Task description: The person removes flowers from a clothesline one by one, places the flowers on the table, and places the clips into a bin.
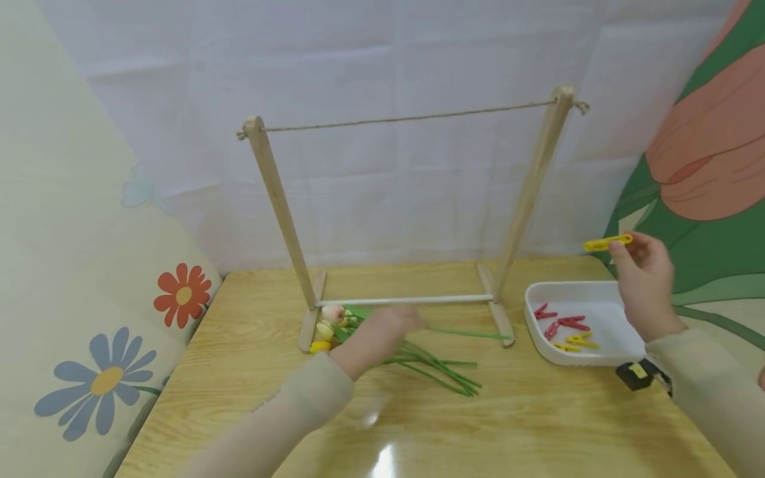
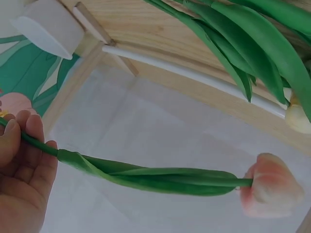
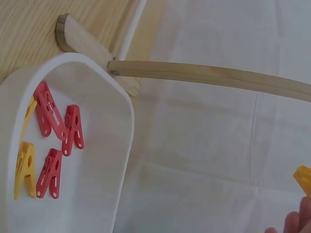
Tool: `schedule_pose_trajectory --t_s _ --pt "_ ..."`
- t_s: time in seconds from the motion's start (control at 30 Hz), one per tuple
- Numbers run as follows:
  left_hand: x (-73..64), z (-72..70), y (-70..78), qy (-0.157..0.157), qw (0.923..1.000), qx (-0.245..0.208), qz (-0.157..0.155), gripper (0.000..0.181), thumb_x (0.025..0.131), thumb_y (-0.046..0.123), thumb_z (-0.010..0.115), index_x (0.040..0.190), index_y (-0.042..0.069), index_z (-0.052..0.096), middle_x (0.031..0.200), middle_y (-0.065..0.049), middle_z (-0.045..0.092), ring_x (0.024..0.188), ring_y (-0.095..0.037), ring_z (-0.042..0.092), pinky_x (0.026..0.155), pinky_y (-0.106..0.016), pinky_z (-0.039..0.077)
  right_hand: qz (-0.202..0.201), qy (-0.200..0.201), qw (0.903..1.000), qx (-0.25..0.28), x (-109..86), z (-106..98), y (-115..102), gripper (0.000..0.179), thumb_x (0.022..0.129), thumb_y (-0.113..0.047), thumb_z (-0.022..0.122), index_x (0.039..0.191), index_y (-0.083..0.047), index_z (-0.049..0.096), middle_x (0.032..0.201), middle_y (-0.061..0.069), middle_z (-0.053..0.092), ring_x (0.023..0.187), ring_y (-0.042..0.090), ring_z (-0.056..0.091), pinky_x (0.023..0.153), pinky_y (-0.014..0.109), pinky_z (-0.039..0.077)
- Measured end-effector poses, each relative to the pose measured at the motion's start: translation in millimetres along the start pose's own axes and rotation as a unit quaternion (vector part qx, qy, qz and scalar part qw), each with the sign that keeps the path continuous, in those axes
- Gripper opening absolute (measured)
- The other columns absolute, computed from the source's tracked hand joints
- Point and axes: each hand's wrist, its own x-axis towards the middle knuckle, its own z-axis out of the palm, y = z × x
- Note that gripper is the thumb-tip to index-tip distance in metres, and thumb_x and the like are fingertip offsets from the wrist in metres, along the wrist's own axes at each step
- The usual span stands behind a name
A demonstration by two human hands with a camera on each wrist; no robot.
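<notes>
In the left wrist view, my left hand pinches the green stem of an artificial pink tulip, whose long leaves lie along the stem. In the head view that hand is over the other tulips, a white one and a yellow one, which lie on the table with their stems to the right. My right hand, raised over the tray's right end, pinches a yellow clothespin between thumb and fingers. Only some fingertips and the end of this clothespin show in the right wrist view.
A wooden frame with a twine line across its top and a white rod low down stands behind the tulips. The white tray at right holds several red and yellow clothespins. A small black object sits beside it.
</notes>
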Motion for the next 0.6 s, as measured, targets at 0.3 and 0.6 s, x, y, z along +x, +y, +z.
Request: schedule_pose_trajectory --t_s 0.3,0.6 --pt "-1.9 8.2 6.7 0.003 0.9992 0.036 0.018 0.054 0.069 -0.024 0.058 0.112 0.006 0.071 0.095 -0.006 0.066 0.080 -0.017 0.063 0.071 -0.019 0.052 0.031 -0.052 0.9960 -0.066 2.3 -7.2 18.2 0.017 0.098 -0.023 0.057 0.113 -0.028 0.049 0.095 -0.020 0.048 0.089 -0.006 0.043 0.070 0.003 0.038" --pt "-4.7 21.5 9.7 -0.026 0.9996 0.013 0.001 0.016 0.090 0.003 0.065 0.104 0.006 0.072 0.080 0.001 0.060 0.067 -0.007 0.050 0.062 -0.013 0.043 0.056 -0.148 0.9680 -0.195 6.3 -15.4 32.5 0.066 0.100 -0.034 0.050 0.145 0.009 0.029 0.133 0.025 0.049 0.106 0.020 0.047 0.098 0.042 0.046"
